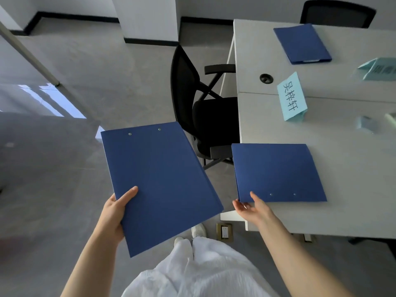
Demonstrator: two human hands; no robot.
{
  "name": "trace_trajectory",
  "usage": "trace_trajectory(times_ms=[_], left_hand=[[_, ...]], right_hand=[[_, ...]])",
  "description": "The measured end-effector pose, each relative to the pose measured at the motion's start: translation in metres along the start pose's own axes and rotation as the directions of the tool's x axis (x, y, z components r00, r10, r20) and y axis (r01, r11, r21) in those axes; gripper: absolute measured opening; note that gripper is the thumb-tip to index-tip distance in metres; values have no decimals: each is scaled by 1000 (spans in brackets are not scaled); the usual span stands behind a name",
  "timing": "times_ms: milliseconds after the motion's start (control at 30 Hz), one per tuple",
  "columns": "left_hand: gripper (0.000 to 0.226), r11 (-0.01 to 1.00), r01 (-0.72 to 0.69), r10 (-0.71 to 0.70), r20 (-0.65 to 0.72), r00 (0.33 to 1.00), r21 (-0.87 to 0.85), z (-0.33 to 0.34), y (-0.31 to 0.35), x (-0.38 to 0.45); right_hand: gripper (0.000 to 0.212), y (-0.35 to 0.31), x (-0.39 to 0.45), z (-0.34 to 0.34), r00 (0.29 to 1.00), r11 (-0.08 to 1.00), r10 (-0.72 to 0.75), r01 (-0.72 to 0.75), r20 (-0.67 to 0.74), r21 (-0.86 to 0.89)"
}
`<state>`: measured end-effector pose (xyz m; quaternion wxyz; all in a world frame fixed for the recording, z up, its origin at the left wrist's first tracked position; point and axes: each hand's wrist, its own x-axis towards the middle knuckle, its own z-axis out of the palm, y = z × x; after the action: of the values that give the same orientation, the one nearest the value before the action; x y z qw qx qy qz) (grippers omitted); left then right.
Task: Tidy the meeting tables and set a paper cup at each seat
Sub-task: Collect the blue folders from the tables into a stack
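My left hand (114,213) grips the near edge of a blue folder (158,181) and holds it in the air over the floor, left of the table. A second blue folder (276,172) lies flat at the near left corner of the white meeting table (347,219). My right hand (250,207) touches that folder's near left corner, thumb on top and fingers at the edge. A third blue folder (302,42) rests at the table's far side. No paper cup is in view.
A black office chair (205,116) is tucked at the table's left end, another chair (336,13) at the far side. Pale blue name cards (291,97) (379,68) stand on the table near a cable hole (266,78). A floor socket (224,231) sits by my feet.
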<state>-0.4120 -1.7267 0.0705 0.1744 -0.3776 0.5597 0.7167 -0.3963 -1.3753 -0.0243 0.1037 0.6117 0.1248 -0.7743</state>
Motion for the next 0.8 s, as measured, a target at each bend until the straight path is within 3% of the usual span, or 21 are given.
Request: trace_trajectory(times_ms=[133,300,367,467,600,800], left_hand=[[33,1000,4,-4,5,1000,9,4,0,0],[36,1000,8,-8,20,1000,2,10,3,1],[36,1000,0,0,21,1000,-2,14,4,1],[33,1000,-15,14,37,999,3,21,7,2],[26,999,-34,33,52,998,12,30,13,3],[30,998,-56,55,38,998,25,39,23,5]], right_hand=[[47,2,-3,0,998,998,-62,62,10,17],[38,4,-18,4,930,922,-363,349,64,168],[32,6,-34,9,903,899,-403,360,149,248],[18,7,-58,16,882,916,-365,284,298,282],[23,4,-81,23,854,954,-283,205,436,219],[19,-14,-89,30,778,949,-72,246,624,-197]])
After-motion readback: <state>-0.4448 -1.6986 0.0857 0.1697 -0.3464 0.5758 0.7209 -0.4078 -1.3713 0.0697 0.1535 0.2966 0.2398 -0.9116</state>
